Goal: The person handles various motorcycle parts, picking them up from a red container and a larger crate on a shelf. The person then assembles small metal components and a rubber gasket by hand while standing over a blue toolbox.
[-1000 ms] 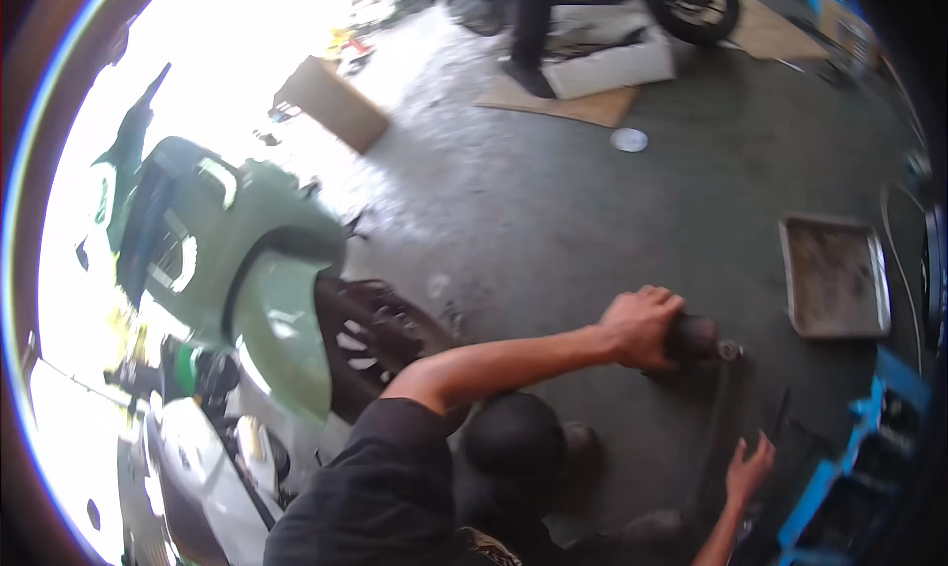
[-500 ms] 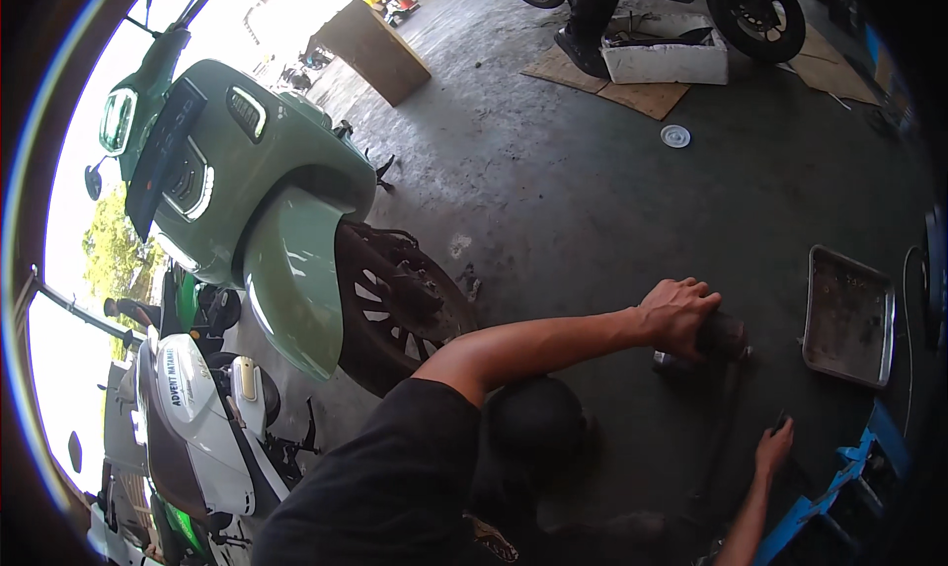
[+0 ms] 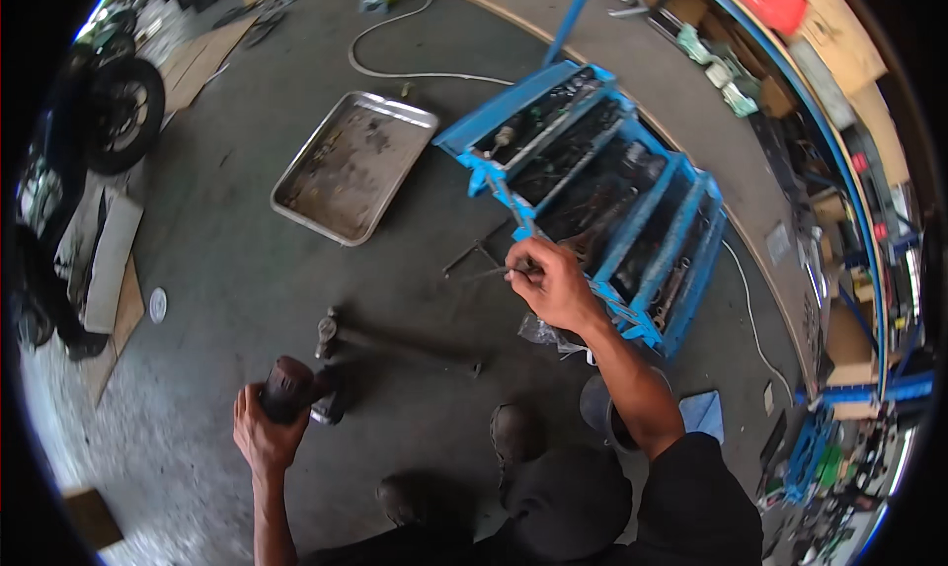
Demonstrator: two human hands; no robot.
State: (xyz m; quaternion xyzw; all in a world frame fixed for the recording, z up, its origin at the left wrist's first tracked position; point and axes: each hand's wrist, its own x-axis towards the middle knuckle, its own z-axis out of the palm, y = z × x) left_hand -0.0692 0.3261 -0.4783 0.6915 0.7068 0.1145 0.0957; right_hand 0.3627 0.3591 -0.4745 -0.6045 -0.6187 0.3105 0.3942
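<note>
My left hand (image 3: 265,436) is closed around a dark, round-bodied power tool (image 3: 288,383), which looks like a cordless impact wrench, standing low over the floor. Beyond it lies a hammer (image 3: 395,345), its metal head toward the left. My right hand (image 3: 555,282) pinches a thin dark rod-shaped tool (image 3: 494,272), too blurred to name more closely. That hand is in front of a blue cantilever toolbox (image 3: 634,275), opened out with several trays of wrenches and other hand tools. Just left of the toolbox a thin black bent bar (image 3: 462,260) is visible.
A shallow metal tray (image 3: 360,166) with dirty residue lies beyond the hammer. A dark bucket (image 3: 598,404), a blue cloth (image 3: 702,415) and a clear plastic bag (image 3: 543,333) are near my right arm. A motorcycle wheel (image 3: 123,112) stands far left; shelving (image 3: 869,230) lines the right.
My view has swung right, from the green scooter to the toolbox. My left hand still grips the power tool. My right hand, with its small tool, now shows at the toolbox.
</note>
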